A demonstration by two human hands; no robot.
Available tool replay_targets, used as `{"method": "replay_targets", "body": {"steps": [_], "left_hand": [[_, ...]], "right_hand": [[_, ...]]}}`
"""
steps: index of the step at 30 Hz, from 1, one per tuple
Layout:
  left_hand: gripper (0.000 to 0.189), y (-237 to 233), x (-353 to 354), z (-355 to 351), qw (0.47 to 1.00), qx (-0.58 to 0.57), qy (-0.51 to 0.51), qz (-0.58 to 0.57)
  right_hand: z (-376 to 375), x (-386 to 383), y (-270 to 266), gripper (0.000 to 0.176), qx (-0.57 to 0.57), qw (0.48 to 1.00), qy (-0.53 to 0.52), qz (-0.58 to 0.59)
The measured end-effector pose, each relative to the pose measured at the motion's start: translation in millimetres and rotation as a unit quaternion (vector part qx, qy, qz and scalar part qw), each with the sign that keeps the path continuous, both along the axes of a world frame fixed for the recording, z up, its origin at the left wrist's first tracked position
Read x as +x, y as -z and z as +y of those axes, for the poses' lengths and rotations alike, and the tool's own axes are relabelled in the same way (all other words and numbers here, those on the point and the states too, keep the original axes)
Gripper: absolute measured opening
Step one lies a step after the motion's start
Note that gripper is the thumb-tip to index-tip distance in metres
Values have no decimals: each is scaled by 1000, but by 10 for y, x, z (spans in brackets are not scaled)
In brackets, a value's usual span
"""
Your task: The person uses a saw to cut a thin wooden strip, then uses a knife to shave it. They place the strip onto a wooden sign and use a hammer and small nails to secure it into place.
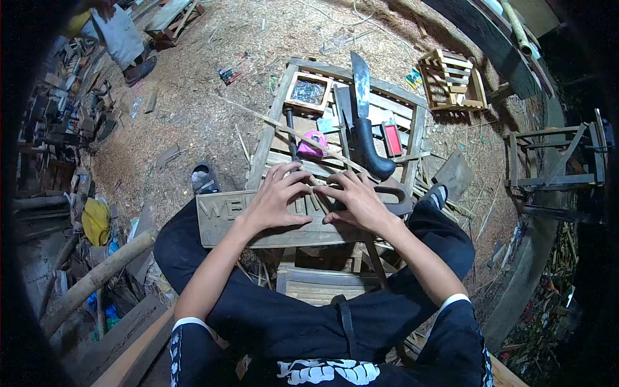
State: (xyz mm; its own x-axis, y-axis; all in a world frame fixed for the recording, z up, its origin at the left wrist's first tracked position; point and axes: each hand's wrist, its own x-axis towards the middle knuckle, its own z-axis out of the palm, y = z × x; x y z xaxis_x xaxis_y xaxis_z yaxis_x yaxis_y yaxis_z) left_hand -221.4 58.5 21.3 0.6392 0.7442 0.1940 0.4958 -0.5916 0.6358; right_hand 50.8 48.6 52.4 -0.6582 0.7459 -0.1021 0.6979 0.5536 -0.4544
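A wooden board [290,238] with raised letters, starting "WEL", lies across my lap in front of the slatted table. Over its middle is my left hand [277,200], fingers apart and curved, with thumb and fingertips near the lettering. Facing it from the right, my right hand [354,203] is also spread, its fingertips close to the same spot. Thin wooden strips [317,201] show between the two hands; I see neither hand closed around them. Beside my right hand is the brown handle [401,201] of a saw, partly hidden by the board.
On the slatted table [271,138] are a machete [364,116], a box of nails [308,92], a pink tape measure [313,144], a red-faced case [392,139] and a dark rod-like tool [291,132]. A wooden crate [453,80] stands beyond. Another person's leg [119,39] shows far left.
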Motion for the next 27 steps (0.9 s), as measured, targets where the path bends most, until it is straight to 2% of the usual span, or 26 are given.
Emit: {"method": "replay_targets", "body": {"steps": [4,6,18,27], "left_hand": [[57,-5,-23,-2,1000,2,-10,0],[57,15,-47,-6,1000,3,-13,3],[56,7,-61,-26,1000,1,-14,5],[59,15,-77,-10,1000,-7,-14,3]], "right_hand": [[-84,-31,12,82,26,1000,14,6],[-152,-18,35,87,100,994,39,10],[-142,46,-16,73,64,996,47,28],[-124,80,31,75,46,997,53,46]]}}
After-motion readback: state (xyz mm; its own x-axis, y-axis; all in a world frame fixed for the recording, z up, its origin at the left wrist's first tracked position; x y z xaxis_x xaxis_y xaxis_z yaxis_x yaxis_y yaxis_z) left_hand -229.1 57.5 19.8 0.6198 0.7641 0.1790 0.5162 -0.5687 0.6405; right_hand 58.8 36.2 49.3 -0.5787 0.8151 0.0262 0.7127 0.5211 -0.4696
